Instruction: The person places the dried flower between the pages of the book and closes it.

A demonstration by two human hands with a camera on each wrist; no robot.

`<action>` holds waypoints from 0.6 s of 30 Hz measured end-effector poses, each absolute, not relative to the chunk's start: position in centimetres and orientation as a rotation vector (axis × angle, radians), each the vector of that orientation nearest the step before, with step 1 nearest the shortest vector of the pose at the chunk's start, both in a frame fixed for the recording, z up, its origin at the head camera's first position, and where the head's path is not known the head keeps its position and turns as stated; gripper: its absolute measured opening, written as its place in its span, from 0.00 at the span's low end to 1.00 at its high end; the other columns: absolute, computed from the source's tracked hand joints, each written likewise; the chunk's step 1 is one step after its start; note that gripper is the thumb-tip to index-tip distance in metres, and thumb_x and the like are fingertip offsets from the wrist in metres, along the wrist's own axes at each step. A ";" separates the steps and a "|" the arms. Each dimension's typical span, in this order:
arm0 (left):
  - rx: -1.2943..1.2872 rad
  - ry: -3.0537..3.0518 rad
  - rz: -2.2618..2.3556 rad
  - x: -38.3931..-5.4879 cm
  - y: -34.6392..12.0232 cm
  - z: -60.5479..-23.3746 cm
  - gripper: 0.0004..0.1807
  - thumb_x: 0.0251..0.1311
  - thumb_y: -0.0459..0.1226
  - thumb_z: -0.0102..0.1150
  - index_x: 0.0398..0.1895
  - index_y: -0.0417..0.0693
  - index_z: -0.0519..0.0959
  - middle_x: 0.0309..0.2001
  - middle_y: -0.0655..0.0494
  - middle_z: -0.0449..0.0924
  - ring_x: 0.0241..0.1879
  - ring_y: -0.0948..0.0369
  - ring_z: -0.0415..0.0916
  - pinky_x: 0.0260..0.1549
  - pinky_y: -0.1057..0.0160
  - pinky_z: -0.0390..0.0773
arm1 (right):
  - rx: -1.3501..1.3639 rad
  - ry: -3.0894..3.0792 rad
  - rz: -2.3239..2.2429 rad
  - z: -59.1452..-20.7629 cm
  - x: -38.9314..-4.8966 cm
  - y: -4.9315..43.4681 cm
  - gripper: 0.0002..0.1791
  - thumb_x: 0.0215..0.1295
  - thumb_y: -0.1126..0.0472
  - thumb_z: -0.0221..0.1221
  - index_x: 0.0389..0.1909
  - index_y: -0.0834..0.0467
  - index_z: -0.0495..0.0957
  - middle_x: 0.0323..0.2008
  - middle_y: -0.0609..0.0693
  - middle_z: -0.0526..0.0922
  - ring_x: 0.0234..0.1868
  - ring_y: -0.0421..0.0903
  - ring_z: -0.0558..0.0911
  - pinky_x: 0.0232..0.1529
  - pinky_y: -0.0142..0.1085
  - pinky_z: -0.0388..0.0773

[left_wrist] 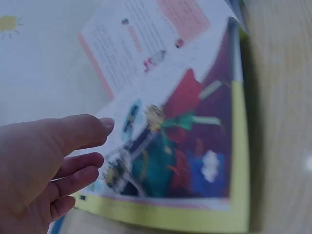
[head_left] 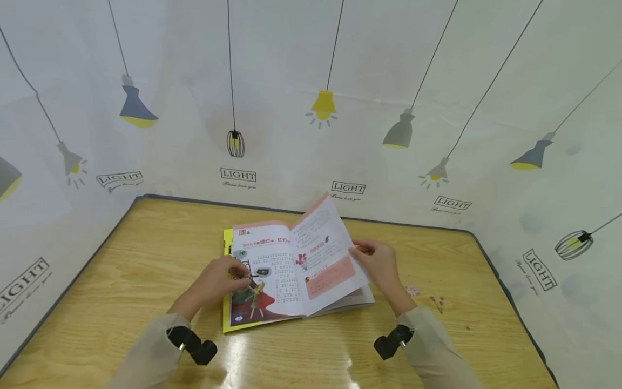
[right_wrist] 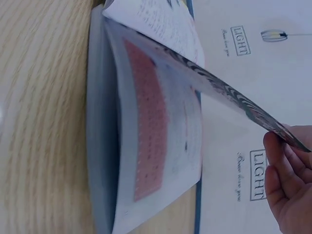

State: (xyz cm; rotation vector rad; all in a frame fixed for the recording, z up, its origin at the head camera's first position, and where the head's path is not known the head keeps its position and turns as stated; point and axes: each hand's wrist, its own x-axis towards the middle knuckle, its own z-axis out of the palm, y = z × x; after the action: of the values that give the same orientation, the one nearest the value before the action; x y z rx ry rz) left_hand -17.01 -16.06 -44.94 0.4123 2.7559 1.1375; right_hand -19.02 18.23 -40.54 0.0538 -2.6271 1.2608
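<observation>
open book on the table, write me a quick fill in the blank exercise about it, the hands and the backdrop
The raised page is held by the person's ____ hand.
In the head view, the strip along the left edge of the open book is ____.
The framed word repeated on the backdrop is ____.

Missing words: right; yellow; LIGHT

White pages (head_left: pixel 291 270) — pink block (head_left: pixel 331 278), red title (head_left: pixel 265 242), yellow edge (head_left: pixel 226 314), tan wood-grain table (head_left: pixel 491 329), white lamp-patterned wall (head_left: pixel 282 70)
</observation>
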 end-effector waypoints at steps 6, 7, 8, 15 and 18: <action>0.517 2.790 1.215 -19.3 -14.7 -42.3 0.10 0.56 0.36 0.61 0.39 0.39 0.80 0.38 0.50 0.77 0.36 0.57 0.73 0.34 0.59 0.74 | 0.129 -2.590 1.244 -38.8 -18.5 16.3 0.11 0.52 0.65 0.66 0.36 0.65 0.83 0.27 0.55 0.83 0.28 0.46 0.80 0.28 0.30 0.73; 0.532 2.797 1.233 -19.6 -14.4 -41.8 0.10 0.56 0.35 0.61 0.39 0.39 0.80 0.37 0.50 0.77 0.35 0.56 0.74 0.34 0.59 0.74 | 0.146 -2.584 1.238 -38.5 -18.5 16.0 0.11 0.51 0.65 0.66 0.36 0.65 0.83 0.26 0.55 0.83 0.27 0.46 0.80 0.27 0.30 0.73; 0.542 2.801 1.253 -20.0 -14.0 -41.3 0.09 0.56 0.35 0.60 0.39 0.39 0.80 0.37 0.49 0.77 0.35 0.56 0.74 0.34 0.59 0.74 | 0.167 -2.575 1.238 -38.3 -18.4 15.6 0.10 0.51 0.65 0.66 0.35 0.65 0.83 0.26 0.55 0.83 0.27 0.46 0.80 0.27 0.31 0.74; 0.521 2.769 1.390 -21.7 -11.3 -37.8 0.12 0.59 0.35 0.58 0.44 0.40 0.79 0.36 0.50 0.79 0.36 0.57 0.74 0.33 0.61 0.74 | 0.330 -2.565 1.243 -37.4 -18.2 12.7 0.09 0.51 0.67 0.66 0.35 0.65 0.84 0.24 0.53 0.83 0.25 0.44 0.79 0.26 0.31 0.74; 0.570 2.757 1.438 -22.1 -10.5 -36.7 0.13 0.59 0.35 0.58 0.47 0.40 0.78 0.36 0.48 0.79 0.34 0.57 0.76 0.33 0.61 0.75 | 0.379 -2.580 1.245 -37.0 -18.0 11.4 0.09 0.51 0.66 0.66 0.35 0.64 0.84 0.23 0.52 0.82 0.24 0.43 0.79 0.26 0.32 0.75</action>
State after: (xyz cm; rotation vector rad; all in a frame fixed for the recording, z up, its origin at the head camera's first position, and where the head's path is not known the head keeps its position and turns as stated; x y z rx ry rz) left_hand -22.05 -10.46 -36.74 0.5698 2.7566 1.4384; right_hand -18.04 11.44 -37.03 0.3785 -2.5798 1.2447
